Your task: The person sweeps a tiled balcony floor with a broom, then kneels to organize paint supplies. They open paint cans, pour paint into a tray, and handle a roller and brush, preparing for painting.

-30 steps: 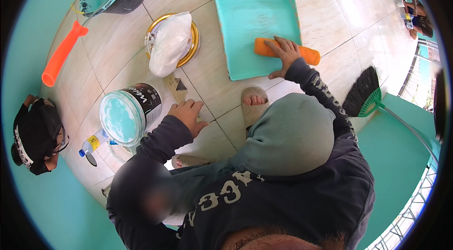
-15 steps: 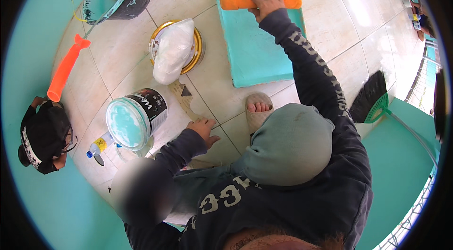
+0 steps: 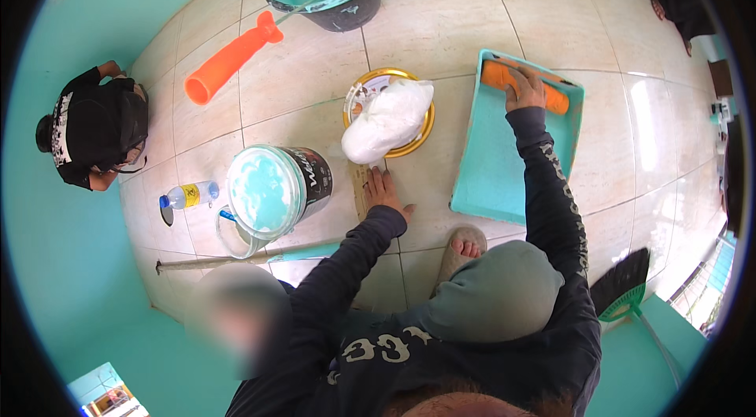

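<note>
My right hand (image 3: 526, 90) is closed over an orange paint roller sleeve (image 3: 557, 100), which lies tilted across the far end of a turquoise paint tray (image 3: 488, 181). The sleeve's underside is hidden. My left hand (image 3: 384, 195) rests with fingers stretched out on a brown strip (image 3: 361, 181) on the tiles, holding nothing. Just beyond its fingertips, a white plastic-wrapped bundle (image 3: 390, 122) sits on a round can with a golden rim (image 3: 431, 122). To its left stands a paint pail (image 3: 268, 191) with a turquoise-smeared lid.
A dark bucket (image 3: 346, 18) with turquoise paint stands at the back, an orange roller handle (image 3: 232, 59) reaching out over its rim. A bottle (image 3: 191, 195) lies left, near a pole (image 3: 236, 262). One person crouches by the left wall (image 3: 102, 126). A broom (image 3: 622, 291) is at right.
The view has turned, shifting the scene. My left hand has moved forward toward the white bundle and flattened on the floor. My right hand stays on the roller sleeve.
</note>
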`<action>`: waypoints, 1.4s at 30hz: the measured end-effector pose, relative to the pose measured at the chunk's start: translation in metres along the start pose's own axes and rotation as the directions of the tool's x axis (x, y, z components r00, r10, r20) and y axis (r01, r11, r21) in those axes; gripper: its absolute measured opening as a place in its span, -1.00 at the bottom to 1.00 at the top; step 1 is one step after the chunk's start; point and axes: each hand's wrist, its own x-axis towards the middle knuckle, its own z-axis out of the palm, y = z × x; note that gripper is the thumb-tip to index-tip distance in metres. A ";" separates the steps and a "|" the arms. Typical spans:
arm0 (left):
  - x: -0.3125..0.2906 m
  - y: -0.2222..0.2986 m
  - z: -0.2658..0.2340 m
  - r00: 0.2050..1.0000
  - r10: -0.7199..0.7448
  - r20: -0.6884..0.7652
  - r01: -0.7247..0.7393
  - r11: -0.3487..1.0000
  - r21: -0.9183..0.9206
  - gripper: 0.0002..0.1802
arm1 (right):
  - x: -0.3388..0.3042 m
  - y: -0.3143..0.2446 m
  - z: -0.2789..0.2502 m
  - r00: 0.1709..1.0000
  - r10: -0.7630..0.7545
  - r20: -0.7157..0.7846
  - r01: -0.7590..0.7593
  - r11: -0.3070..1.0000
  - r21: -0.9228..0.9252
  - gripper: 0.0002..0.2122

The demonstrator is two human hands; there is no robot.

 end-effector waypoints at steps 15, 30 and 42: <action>0.045 0.047 -0.015 0.817 -0.339 0.467 0.355 0.933 0.056 0.46 | 0.309 -0.176 0.101 0.875 -0.080 0.478 0.013 0.990 0.144 -0.73; 0.050 0.047 0.025 0.875 -0.363 0.321 0.365 0.929 0.055 0.36 | 0.372 -0.253 0.184 0.615 -0.171 0.769 0.236 0.971 0.027 -0.61; 0.050 0.043 0.033 0.882 -0.408 0.237 0.451 0.876 -0.169 -0.35 | 0.350 -0.244 0.200 0.474 0.045 0.879 0.639 0.669 -0.379 -0.60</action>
